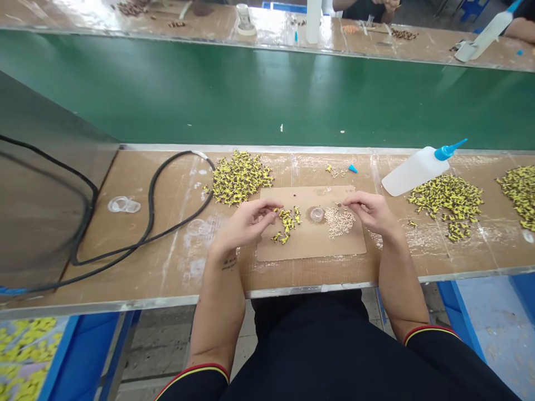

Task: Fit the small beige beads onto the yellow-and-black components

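My left hand (249, 223) hovers at the left of a brown cardboard sheet (311, 248), its fingertips pinched together next to a small heap of yellow-and-black pieces (287, 224). My right hand (370, 213) rests at the sheet's right side, fingertips pinched above a heap of pale tiny beads (339, 221). Between the heaps sits a small clear dish (316, 214). Anything tiny between my fingertips is too small to tell. Larger yellow-and-black piles (238, 178) (447, 205) lie on the bench on both sides.
A white glue bottle (416, 171) with a blue nozzle lies behind the sheet. A black cable (150, 206) and clear plastic discs (123, 204) lie on the left. A green divider (267, 94) backs the bench. Beyond it, a co-worker's arm (520, 28) shows at another bench.
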The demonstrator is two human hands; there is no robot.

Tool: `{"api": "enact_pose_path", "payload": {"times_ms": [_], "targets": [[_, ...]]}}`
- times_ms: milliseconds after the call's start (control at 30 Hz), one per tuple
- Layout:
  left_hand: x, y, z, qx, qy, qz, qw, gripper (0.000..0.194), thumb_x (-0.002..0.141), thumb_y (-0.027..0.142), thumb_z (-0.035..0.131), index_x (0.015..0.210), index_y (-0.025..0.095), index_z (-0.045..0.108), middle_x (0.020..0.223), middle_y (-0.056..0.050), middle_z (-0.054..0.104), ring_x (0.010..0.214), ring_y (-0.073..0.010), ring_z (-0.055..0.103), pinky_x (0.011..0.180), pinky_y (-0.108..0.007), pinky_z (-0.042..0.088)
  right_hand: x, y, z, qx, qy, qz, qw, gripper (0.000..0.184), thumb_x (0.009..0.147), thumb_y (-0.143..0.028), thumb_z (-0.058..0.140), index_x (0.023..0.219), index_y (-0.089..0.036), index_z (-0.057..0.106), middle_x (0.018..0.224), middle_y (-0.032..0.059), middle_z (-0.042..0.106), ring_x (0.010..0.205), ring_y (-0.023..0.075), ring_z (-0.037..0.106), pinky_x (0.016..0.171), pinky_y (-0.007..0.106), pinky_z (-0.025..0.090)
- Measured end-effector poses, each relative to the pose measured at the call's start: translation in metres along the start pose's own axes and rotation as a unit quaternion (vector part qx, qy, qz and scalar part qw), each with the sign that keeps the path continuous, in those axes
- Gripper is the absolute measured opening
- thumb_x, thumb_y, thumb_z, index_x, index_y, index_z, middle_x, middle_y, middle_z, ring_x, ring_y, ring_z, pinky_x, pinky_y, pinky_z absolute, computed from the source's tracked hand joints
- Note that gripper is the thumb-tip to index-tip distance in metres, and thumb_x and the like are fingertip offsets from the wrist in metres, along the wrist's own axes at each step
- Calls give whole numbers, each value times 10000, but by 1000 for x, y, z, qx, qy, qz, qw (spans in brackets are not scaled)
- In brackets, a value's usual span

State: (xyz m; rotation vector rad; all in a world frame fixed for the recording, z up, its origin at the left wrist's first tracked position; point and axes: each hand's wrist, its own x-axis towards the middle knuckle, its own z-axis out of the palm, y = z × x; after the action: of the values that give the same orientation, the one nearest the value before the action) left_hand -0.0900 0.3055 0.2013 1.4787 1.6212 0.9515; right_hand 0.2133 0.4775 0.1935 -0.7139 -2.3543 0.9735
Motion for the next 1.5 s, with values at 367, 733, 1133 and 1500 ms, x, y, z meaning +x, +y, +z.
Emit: {"api": "enact_pose_path", "payload": {"times_ms": [367,733,1133,1500], "targets": [[17,8,69,-348,11,27,937,347,920,538,564,909,197,504,676,61,342,552,-84,302,536,-244,283,-3,-24,32,206,46,6,978,262,1020,-504,538,968,-248,562,904,65,773,698,163,647,597,304,527],[15,21,97,-251,41,50,966,422,897,588,657,905,169,613,717,32,505,497,-48,281,479,-232,230,-2,-39,63,191,9,-83,978,198,1030,-408,555,962,-256,662,964,60,622,874,189,619,750,341,534],[16,22,97,-218,47,55,973,490,913,656,596,809,180,554,625,61,398,495,-61,241,469,-238,190,-3,-43,62,132,58,-124,982,102,982,-286,627,947,-237,709,878,50,715,668,140,600,550,272,476],[14,20,101,-239,14,110,965,376,954,542,620,892,174,575,688,46,468,508,-54,305,471,-204,251,-1,-45,62,81,114,-205,969,114,893,-124,616,890,-232,653,765,18,695,653,142,626,595,280,516]]}}
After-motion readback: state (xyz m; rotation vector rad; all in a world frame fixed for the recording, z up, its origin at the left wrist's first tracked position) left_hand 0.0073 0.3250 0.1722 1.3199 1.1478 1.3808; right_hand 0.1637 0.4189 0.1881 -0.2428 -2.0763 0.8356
